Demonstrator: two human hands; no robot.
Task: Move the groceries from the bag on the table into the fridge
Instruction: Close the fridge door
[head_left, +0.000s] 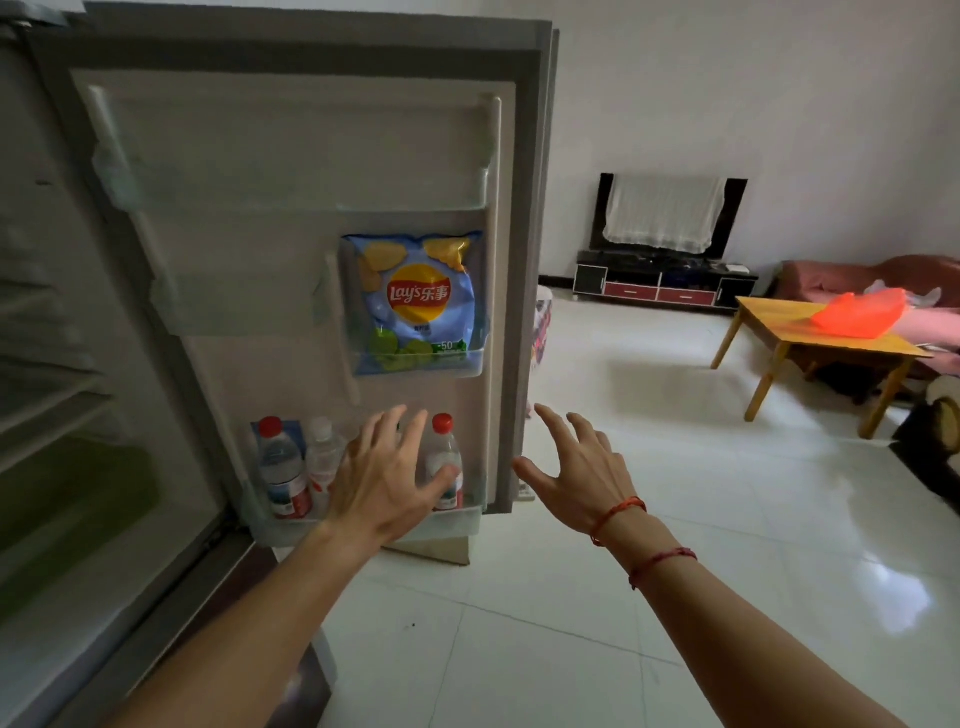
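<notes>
A: What are the hands doing, nearest the camera?

B: Both are spread and grasping nothing; the left hand (384, 478) hovers in front of the bottom door shelf (363, 530), its thumb across the red-capped water bottle (444, 460) on the right, though whether it touches cannot be told; the right hand (576, 475) hangs with fingers splayed just past the edge of the fridge door (291, 171).

A: And what is already in the door?

B: Two more bottles stand left of the hand, a red-capped one (280, 467) and a pale-capped one (322, 457); above them a Lay's chip bag (415, 306) sits upright in a small door bin (475, 358); the fridge interior (57, 364) at the left is too blurred to read.

A: Where is the bag?

B: Well apart, across the tiled floor (571, 597); an orange plastic bag (857, 314) lies on the wooden tabletop (831, 340) by the sofa (852, 275); it looks slack, yet what remains inside is hidden.

A: So which step is this?

B: Likely just after placing a bottle; the next move probably calls for walking back to the tabletop to check the bag; if nothing remains, the door wants shutting.
</notes>
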